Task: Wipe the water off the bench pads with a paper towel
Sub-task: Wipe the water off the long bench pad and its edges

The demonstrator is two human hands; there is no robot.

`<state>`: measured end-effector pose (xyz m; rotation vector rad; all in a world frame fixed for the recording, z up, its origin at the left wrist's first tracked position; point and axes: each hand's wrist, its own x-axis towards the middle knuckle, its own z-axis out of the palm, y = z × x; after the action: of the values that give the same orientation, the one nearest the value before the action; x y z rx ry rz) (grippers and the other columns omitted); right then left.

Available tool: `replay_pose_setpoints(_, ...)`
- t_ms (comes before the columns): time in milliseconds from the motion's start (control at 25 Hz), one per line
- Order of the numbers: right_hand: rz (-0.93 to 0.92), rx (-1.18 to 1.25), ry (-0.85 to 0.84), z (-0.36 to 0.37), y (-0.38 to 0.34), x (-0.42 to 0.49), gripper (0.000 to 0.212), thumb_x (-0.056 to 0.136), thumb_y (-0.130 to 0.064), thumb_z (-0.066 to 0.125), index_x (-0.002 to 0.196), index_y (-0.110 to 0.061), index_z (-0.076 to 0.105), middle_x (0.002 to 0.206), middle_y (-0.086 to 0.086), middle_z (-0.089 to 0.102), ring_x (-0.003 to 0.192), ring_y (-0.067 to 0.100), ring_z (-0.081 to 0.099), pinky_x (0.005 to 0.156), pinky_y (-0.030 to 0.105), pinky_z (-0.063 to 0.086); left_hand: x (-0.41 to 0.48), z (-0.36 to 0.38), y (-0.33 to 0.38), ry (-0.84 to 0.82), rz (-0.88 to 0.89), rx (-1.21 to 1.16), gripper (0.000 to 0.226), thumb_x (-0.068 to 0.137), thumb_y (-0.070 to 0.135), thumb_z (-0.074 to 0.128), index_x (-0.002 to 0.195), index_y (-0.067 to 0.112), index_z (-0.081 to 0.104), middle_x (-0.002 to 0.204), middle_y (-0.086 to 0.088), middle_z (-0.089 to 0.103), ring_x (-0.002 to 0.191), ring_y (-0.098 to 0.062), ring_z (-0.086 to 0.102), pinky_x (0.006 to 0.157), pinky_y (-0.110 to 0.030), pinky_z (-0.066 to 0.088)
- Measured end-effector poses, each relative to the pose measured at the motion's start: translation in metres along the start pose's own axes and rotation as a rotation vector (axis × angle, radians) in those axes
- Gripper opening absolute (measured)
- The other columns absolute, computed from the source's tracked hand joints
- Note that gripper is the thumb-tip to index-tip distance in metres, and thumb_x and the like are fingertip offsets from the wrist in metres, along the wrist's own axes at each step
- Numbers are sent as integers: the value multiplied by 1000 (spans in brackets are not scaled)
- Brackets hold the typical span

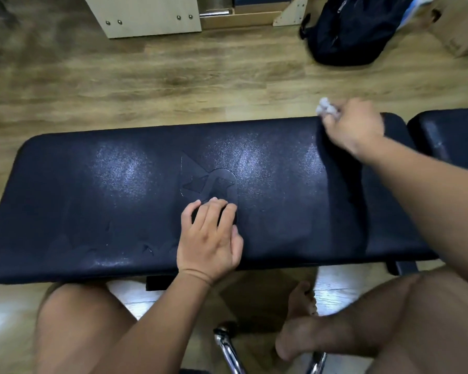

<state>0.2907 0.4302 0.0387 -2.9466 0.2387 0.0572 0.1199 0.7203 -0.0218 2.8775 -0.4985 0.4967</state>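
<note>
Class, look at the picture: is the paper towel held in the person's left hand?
No. The crumpled paper towel is pinched in the right hand at the bench pad's far edge, while the left hand holds nothing.

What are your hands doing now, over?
Right hand grips paper towel at bench pad far edge. Left hand rests on pad. Wet streaks near front-left. Nothing blocking.

We see the long bench pad (119, 201), dark navy and textured, lying crosswise with an embossed logo at its centre. Wet streaks and droplets glisten along its near edge toward seven o'clock. A second pad (454, 139) sits just beside it at three o'clock. The paper towel (326, 107), a small crumpled white wad, is over the far edge at one o'clock.
</note>
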Motion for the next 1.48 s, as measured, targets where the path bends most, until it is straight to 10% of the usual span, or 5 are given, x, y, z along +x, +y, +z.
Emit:
replay_pose_setpoints(200, -1267, -85, -269, 21, 19, -115, 31, 85, -44, 46, 112, -35, 57, 80, -2, 57, 70, 18, 57, 49, 26, 44, 0, 1, 0, 16, 4, -4, 33, 78, 25, 50, 107, 13, 61, 108, -4, 63, 107, -24, 59, 105, -43, 31)
replay_pose_setpoints(440, 172, 268, 58, -9, 33, -13, 29, 91, -39, 43, 92, -25, 68, 92, 7, 73, 81, 32, 70, 75, 34, 55, -1, 1, 1, 6, 2, 10, 34, 80, 25, 50, 109, 12, 62, 108, -5, 64, 108, -26, 60, 105, -45, 31)
replay_pose_setpoints(680, -1252, -123, -261, 10, 36, -120, 28, 81, -41, 51, 107, -34, 58, 77, -4, 60, 68, 19, 62, 52, 24, 44, -2, 3, 1, 33, 11, 5, 32, 80, 25, 50, 107, 11, 60, 105, -6, 63, 106, -27, 60, 104, -45, 33)
replay_pose_setpoints(880, 98, 77, 109, -16, 63, -10, 39, 88, -43, 40, 109, -22, 66, 85, 9, 71, 88, 33, 66, 73, 31, 50, -2, 0, 4, 44, -2, 5, 34, 79, 25, 49, 107, 9, 60, 105, -8, 65, 104, -28, 60, 103, -45, 32)
replay_pose_setpoints(1480, -730, 92, -154, 12, 63, -144, 21, 88, -35, 48, 108, -31, 54, 90, -2, 70, 80, 19, 62, 59, 28, 48, 0, 3, 0, 54, -6, 30, 32, 81, 29, 48, 105, 11, 58, 102, -7, 63, 103, -27, 56, 100, -46, 32)
